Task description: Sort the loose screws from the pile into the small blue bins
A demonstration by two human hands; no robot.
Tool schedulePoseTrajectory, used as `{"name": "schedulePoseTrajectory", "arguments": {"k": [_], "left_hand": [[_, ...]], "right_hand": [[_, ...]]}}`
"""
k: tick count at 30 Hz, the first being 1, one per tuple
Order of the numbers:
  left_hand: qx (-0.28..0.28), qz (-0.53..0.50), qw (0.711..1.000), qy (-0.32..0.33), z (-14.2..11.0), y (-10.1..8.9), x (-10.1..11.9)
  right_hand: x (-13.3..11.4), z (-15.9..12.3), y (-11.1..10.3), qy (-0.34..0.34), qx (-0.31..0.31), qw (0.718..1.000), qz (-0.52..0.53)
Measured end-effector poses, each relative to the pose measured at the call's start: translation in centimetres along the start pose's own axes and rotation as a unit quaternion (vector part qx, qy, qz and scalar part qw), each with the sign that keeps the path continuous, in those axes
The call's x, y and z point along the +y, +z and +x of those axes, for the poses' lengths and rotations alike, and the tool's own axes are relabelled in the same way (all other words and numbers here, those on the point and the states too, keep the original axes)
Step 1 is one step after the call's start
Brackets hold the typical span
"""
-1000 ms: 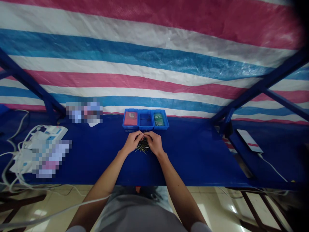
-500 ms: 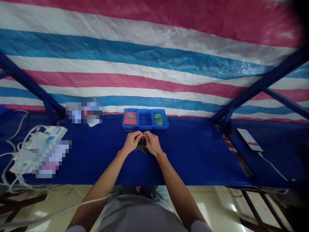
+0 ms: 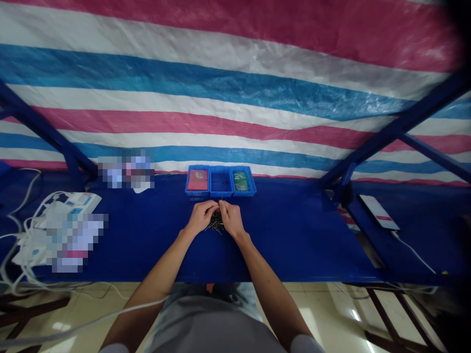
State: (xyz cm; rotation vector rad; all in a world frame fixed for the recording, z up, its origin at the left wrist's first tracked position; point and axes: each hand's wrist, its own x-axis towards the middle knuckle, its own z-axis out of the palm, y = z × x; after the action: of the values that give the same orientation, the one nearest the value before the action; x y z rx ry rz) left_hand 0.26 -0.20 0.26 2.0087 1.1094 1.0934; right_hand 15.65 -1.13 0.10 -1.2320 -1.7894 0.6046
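Pinching in tight over the heap, the left hand (image 3: 200,217) and right hand (image 3: 231,219) are both narrowed, fingertips meeting at the top of the pins (image 3: 215,223). Whether either hand has actually got a pin, you can't tell from here. The hands have drawn closer than a second ago, with the heap sitting tighter between them on the bench (image 3: 294,235). Just beyond, three blue bins (image 3: 220,167) in a row: red card (image 3: 197,180) on the left, small dark bits (image 3: 221,181) in the middle, green packets (image 3: 240,181) on the right. Further out, a power strip (image 3: 86,200) with white cables (image 3: 27,235), a phone (image 3: 378,212), and a striped tarp (image 3: 235,83) behind it all.
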Motion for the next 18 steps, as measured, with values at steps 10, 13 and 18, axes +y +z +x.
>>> {"name": "schedulePoseTrajectory", "arguments": {"k": [10,13,18], "left_hand": [[0.005,-0.012,1.000,-0.022,0.0,-0.4,0.3],[0.018,-0.010,0.999,-0.035,0.0,-0.5,0.1],[0.003,0.006,0.999,-0.047,0.0,-0.5,-0.1]], "right_hand": [[0.2,-0.2,-0.8,-0.030,-0.022,0.999,0.022],[0.1,-0.2,-1.0,-0.057,-0.015,0.998,0.025],[0.3,-0.1,-1.0,-0.082,-0.019,0.996,0.007]]}}
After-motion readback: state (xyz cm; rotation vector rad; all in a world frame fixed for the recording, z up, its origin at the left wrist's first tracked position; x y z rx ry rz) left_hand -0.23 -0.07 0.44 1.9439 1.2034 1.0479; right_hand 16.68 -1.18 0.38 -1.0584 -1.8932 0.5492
